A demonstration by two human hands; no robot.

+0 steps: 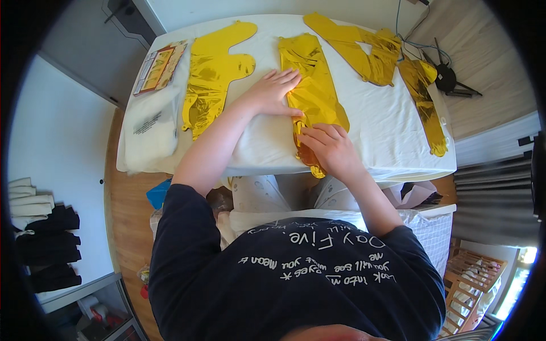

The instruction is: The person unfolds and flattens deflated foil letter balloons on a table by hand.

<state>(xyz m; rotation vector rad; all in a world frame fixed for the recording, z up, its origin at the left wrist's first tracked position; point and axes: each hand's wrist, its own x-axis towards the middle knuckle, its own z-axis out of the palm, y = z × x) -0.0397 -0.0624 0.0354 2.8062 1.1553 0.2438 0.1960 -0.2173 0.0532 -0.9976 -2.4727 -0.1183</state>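
Note:
A flat gold foil balloon (313, 79) lies lengthwise in the middle of the white-covered table, its near end crumpled and hanging at the table's front edge. My left hand (274, 94) rests flat on its left side, fingers stretched out and the thumb pointing across the foil. Lower down, my right hand (334, 149) has its fingers curled over the crumpled near end, gripping the foil. To the left lies another gold foil balloon (213, 74), shaped like a letter F. A gold foil balloon with a hole (378, 57) is at the back right.
A long gold foil strip (424, 108) lies along the table's right edge, beside a black stand (449, 77) with cables. On the left are a printed package (159, 68) and a clear plastic bag (151, 133). The white tablecloth (375, 125) reaches the rounded table edge.

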